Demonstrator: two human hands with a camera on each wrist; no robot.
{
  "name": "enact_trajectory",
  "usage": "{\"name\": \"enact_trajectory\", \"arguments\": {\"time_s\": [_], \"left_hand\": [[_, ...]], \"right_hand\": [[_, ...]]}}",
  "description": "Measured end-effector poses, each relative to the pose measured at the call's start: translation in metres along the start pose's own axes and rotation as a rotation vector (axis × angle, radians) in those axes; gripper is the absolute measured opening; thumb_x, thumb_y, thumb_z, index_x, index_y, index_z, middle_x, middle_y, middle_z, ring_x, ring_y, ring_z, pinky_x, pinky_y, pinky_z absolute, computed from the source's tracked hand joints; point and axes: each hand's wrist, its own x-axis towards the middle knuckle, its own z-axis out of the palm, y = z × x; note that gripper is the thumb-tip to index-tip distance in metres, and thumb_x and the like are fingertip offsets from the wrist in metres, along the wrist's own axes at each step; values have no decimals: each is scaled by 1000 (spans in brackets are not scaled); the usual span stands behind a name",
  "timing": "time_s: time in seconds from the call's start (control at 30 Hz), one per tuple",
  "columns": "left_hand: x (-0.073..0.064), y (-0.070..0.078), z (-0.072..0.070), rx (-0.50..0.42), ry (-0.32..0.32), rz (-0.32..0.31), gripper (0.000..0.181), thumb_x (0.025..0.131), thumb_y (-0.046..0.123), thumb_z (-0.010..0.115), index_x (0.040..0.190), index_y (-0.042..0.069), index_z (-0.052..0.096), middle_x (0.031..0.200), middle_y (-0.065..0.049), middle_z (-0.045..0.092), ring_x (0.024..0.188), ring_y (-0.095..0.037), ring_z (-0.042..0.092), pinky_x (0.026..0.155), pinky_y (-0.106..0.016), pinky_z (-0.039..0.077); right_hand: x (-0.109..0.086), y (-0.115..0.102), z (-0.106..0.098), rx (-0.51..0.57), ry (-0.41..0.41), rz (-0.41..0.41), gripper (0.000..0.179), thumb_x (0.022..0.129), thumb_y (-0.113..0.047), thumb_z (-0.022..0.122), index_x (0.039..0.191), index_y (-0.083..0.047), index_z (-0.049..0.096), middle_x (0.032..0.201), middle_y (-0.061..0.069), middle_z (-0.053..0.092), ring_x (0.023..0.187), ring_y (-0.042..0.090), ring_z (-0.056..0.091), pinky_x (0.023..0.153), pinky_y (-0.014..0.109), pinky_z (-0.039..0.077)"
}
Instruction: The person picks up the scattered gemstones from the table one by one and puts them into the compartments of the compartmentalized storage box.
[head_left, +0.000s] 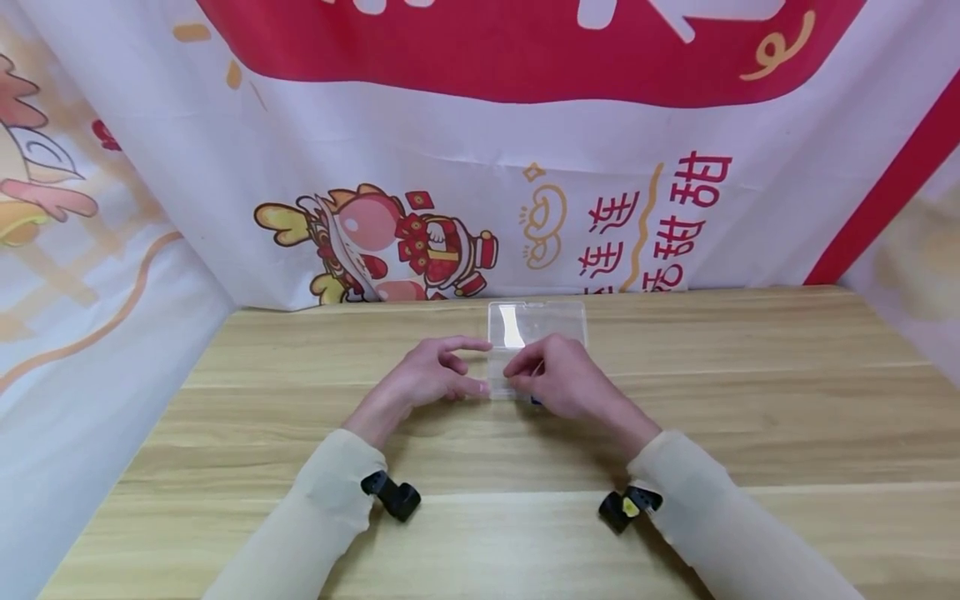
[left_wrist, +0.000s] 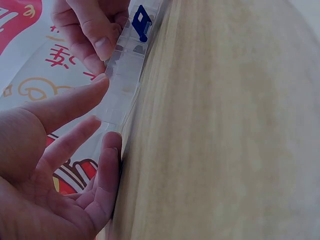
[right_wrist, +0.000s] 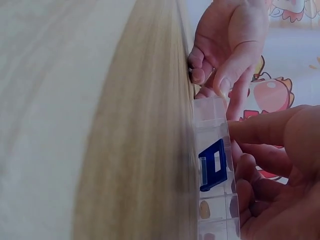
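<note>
A clear plastic compartment box (head_left: 498, 363) lies on the table, its transparent lid (head_left: 557, 320) swung back. A blue latch (right_wrist: 221, 172) hangs on its front. My left hand (head_left: 438, 372) is at the box's left end, thumb and index finger stretched apart and touching the edge. Over the compartments, my right hand (head_left: 562, 377) has its thumb and fingertips close together; whether something small is between them is hidden. Several compartments hold small pieces, among them a tan one (right_wrist: 204, 209) and dark ones (left_wrist: 138, 49).
The wood-grain table (head_left: 480, 533) extends to both sides and toward me. Behind the box hangs a printed white and red cloth (head_left: 450, 133), with more cloth at the left and right sides. A small black camera (head_left: 396, 495) sits on the left wrist.
</note>
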Motion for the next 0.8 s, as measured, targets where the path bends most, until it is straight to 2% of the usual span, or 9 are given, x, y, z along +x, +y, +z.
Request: {"name": "enact_trajectory", "arguments": {"time_s": [0.33,0.53,0.8], "left_hand": [[0,-2,0,-6,1,12,58,86,20,91,138,32,71,117,-11,56,81,-20,59,70,-25,53],[0,-2,0,-12,5,0,57,85,20,91,137,35,71,118,-10,57,82,-20,60,71,-26,54],[1,-1,1,-13,1,2,57,85,20,91,137,36,71,117,-9,57,83,-20,60,70,-25,53]], "right_hand": [[-1,2,1,-23,4,-54,13,99,-13,74,107,-13,84,93,1,74,83,17,62,69,28,54],[-1,1,1,-63,8,-88,14,99,-13,73,109,-12,83,94,1,75,83,16,63,70,28,54],[-3,0,0,-70,-6,-55,14,100,-15,73,111,-13,83,96,1,74,84,17,63,71,28,55]]}}
